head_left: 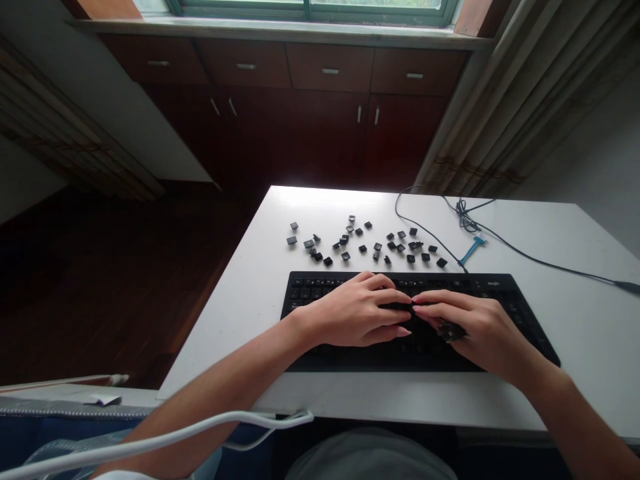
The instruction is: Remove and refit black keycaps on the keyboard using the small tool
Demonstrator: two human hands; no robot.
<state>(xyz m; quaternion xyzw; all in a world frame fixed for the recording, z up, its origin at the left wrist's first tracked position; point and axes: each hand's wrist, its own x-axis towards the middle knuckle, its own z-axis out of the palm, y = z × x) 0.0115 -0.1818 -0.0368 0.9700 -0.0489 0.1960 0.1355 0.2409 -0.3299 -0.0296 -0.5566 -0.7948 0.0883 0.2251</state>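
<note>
A black keyboard [380,363] lies near the front edge of the white table. Across its middle rests my left hand [367,310], fingers stretched toward the right and slightly apart. Its fingertips meet those of my right hand [463,317] above the keys. The thumb and index finger of my right hand are pinched together at the keys. Dark keycaps [451,331] are tucked under its curled fingers. What lies right between the fingertips is too small to make out. Behind the keyboard, several loose black keycaps [345,256] are scattered.
A blue forked tool [473,249] lies behind the keyboard on the right. Black cable [530,250] runs across the table's [230,293] right side. A white curved tube [200,427] crosses in front of my left forearm. Cabinets [330,133] stand beyond the table.
</note>
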